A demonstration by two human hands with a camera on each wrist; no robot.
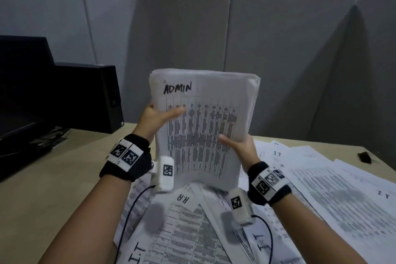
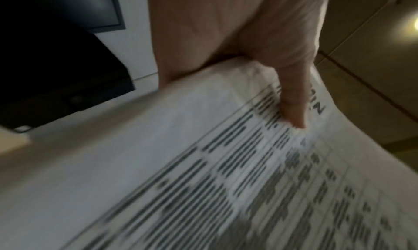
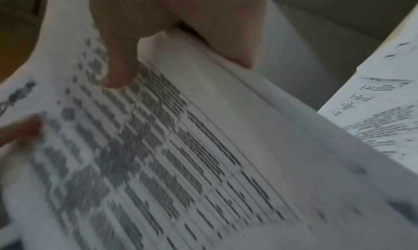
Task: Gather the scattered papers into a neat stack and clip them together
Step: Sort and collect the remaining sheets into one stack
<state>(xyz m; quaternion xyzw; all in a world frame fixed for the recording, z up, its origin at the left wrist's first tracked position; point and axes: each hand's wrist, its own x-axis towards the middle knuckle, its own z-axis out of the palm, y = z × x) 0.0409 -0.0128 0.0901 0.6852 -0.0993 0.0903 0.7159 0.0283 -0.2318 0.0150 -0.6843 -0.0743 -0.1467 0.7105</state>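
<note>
A thick stack of printed sheets (image 1: 203,126) stands upright above the desk, its top page headed "ADMIN". My left hand (image 1: 155,119) grips its left edge, thumb (image 2: 291,100) laid across the front page. My right hand (image 1: 241,148) grips the lower right edge, thumb (image 3: 120,69) on the printed table. The stack (image 2: 226,173) (image 3: 181,155) fills both wrist views. More sheets marked "I.T" and "H.R" (image 1: 184,221) lie scattered on the desk below. A small black binder clip (image 1: 364,157) sits at the far right of the desk.
A black monitor (image 1: 23,83) and a black computer case (image 1: 90,96) stand at the left of the tan desk (image 1: 53,188). Grey partition panels (image 1: 278,60) wall off the back. Loose sheets (image 1: 332,188) cover the right side of the desk.
</note>
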